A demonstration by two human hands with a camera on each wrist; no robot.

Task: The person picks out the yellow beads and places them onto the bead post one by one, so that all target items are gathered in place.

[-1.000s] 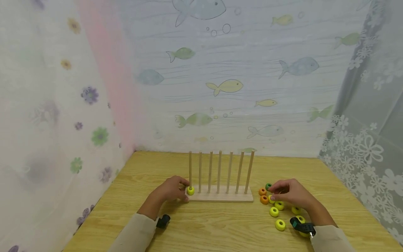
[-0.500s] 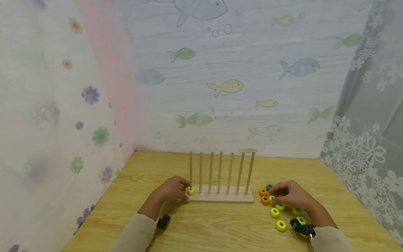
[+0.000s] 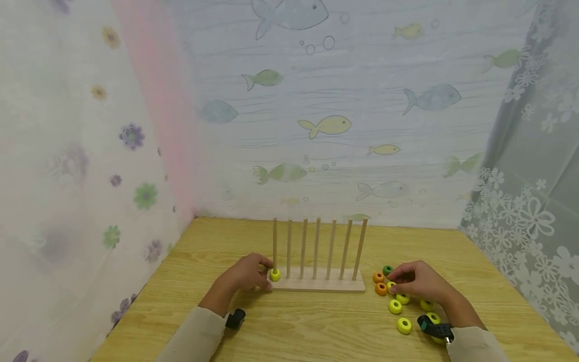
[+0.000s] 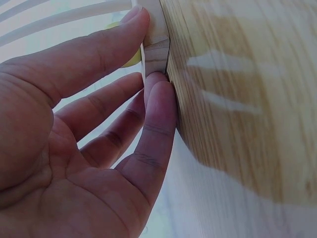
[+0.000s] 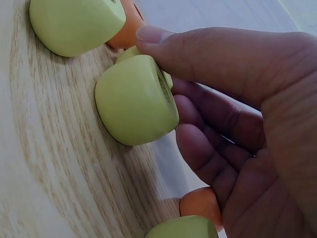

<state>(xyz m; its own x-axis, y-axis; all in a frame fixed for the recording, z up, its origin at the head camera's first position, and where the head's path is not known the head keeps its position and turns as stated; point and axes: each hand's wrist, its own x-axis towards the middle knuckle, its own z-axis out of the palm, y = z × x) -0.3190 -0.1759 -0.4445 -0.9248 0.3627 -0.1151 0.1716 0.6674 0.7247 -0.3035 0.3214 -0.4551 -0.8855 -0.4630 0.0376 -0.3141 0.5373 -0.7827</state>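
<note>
The left hand (image 3: 246,274) is pinching the pale wooden peg board's (image 3: 316,284) end; the right hand (image 3: 418,281) is pinching a yellow-green wooden ring (image 5: 136,99) on the table, likely slipping if grasped shallowly.

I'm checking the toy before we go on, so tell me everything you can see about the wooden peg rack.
The wooden peg rack is pale, unpainted wood: a flat, oblong base with seven thin round pegs standing upright in a row. It stands on the wood-grain table. One yellow ring sits at the bottom of the leftmost peg; the other six pegs are bare. The left hand grips the base's left end, thumb on top and fingers against its edge. Loose rings lie to its right, apart from it.
</note>
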